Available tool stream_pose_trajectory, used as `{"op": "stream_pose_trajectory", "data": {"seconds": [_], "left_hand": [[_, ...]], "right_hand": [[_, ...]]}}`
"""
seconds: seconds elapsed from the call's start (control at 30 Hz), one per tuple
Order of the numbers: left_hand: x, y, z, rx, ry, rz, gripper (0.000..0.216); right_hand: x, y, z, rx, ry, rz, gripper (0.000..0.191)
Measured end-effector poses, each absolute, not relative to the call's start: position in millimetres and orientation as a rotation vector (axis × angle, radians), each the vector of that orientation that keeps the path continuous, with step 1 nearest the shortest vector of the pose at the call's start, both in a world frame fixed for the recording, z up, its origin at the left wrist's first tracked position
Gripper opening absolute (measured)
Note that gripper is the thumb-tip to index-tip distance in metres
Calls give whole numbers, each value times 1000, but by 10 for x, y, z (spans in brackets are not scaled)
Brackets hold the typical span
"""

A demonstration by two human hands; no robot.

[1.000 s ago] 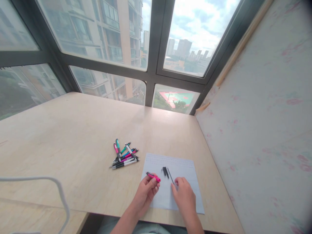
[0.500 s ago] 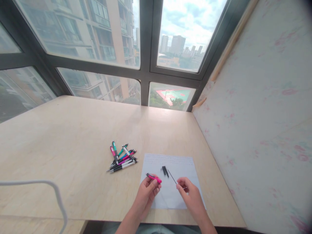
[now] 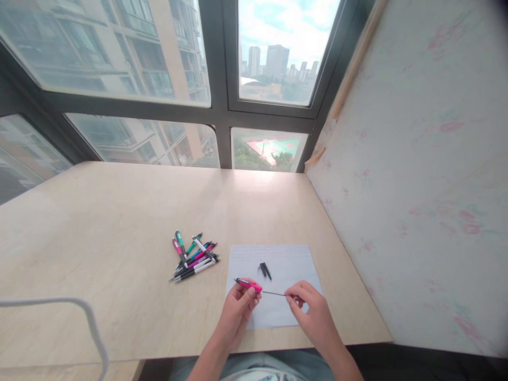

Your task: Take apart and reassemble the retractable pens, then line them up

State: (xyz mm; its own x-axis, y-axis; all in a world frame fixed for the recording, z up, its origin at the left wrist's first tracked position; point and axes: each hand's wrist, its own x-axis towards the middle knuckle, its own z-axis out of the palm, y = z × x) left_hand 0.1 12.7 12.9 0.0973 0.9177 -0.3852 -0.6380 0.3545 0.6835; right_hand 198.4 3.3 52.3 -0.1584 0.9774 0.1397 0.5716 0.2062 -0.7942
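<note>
Head view, left hand (image 3: 238,308) clamped on pink plastic pen barrel (image 3: 248,285) above white paper sheet (image 3: 294,259), right hand (image 3: 313,313) pinched on thin black refill (image 3: 273,293) over the sheet, heap of coloured pens (image 3: 194,256) left of the sheet.

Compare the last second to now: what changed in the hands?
The right hand took the thin black refill off the paper, lifted it and swung it level, its tip now at the end of the pink pen barrel. The left hand kept its grip on that barrel. The two small black parts on the paper and the pile of pens stayed put.
</note>
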Motion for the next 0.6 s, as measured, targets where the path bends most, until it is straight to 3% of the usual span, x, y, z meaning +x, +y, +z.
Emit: {"op": "stream_pose_trajectory", "data": {"seconds": [0.6], "left_hand": [[28, 91, 160, 519, 928, 1203, 22]], "right_hand": [[1863, 64, 551, -1384, -1731, 841, 20]]}}
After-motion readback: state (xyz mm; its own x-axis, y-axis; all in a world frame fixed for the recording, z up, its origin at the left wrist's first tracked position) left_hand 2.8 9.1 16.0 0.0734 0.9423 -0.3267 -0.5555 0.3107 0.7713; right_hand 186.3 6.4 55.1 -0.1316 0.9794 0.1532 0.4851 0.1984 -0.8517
